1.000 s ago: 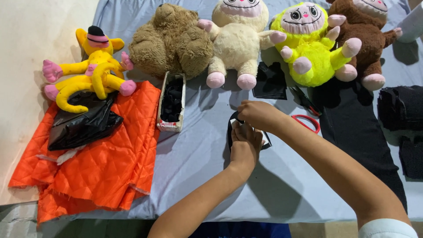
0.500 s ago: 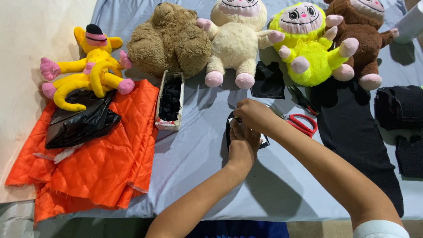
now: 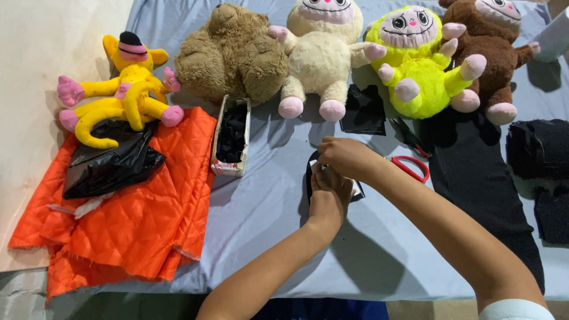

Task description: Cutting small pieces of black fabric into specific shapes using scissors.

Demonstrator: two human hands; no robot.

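My left hand (image 3: 329, 194) presses down on a small black and white piece (image 3: 357, 191) lying on the light blue sheet (image 3: 261, 195), and hides most of it. My right hand (image 3: 347, 156) sits just above it, fingers pinched on the piece's upper edge. Red-handled scissors (image 3: 411, 166) lie right of my right wrist.
Several plush toys line the back: a yellow one (image 3: 121, 89), a brown bear (image 3: 232, 54), a cream one (image 3: 323, 53), a neon yellow one (image 3: 424, 71), a dark brown one (image 3: 495, 53). A small box of black bits (image 3: 232, 137), orange quilted fabric (image 3: 130, 207), a black bag (image 3: 109, 166), black cloth (image 3: 480, 184).
Both hands stay on the small piece with only slight finger shifts; the camera view has drifted a little.
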